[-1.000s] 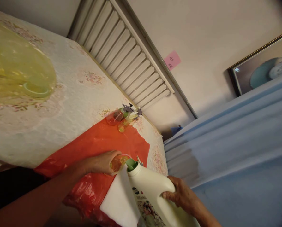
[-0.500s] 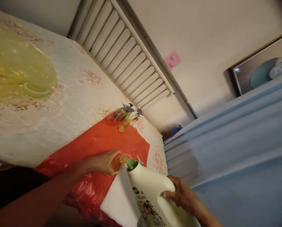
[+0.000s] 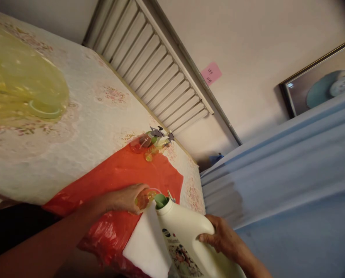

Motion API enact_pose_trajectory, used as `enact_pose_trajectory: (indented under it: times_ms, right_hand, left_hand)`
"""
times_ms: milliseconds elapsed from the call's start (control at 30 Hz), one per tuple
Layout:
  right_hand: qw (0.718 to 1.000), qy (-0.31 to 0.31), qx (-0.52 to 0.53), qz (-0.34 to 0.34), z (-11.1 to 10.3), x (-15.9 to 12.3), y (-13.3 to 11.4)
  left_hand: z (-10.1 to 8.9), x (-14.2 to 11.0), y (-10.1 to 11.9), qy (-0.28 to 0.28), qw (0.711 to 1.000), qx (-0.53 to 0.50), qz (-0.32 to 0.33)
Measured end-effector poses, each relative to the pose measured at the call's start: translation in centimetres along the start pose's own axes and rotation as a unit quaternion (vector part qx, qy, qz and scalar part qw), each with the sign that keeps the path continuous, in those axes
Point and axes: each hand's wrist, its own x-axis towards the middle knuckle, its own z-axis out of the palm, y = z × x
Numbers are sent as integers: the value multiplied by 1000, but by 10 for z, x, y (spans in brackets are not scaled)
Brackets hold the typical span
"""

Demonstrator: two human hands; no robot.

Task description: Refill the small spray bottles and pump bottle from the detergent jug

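My left hand (image 3: 131, 197) is closed around a small clear bottle (image 3: 145, 197) with orange-yellow tones, its neck turned toward the jug. In my right hand (image 3: 218, 236) is the handle of a large cream-coloured jug (image 3: 184, 231) with a printed label. The jug leans to the left, and its green spout (image 3: 160, 200) is at the mouth of the bottle. Whether liquid is flowing I cannot tell. Beneath the bottle lies a red plastic sheet (image 3: 114, 173). A white flat piece (image 3: 147, 243) rests beside the jug.
Two spray bottles (image 3: 153, 146) with grey trigger heads stand at the sheet's far edge. A yellow translucent bag (image 3: 24, 77) sits on the floral tablecloth (image 3: 88, 116). Behind are a metal rack (image 3: 155, 65) and, to the right, a blue cloth (image 3: 291, 173).
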Motion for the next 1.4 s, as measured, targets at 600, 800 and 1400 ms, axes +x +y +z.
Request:
enact_pose_trajectory:
  times_ms: [600, 800, 1400]
  right_hand:
    - [1000, 0, -15, -2, -1, 1, 3]
    - [1000, -4, -6, -4, -1, 0, 3]
    - [1000, -5, -7, 8, -2, -2, -6]
  left_hand:
    - [0, 2, -8, -10, 1000, -1, 26]
    - [2, 3, -11, -12, 1000, -5, 23]
    - [0, 2, -10, -12, 1000, -11, 22]
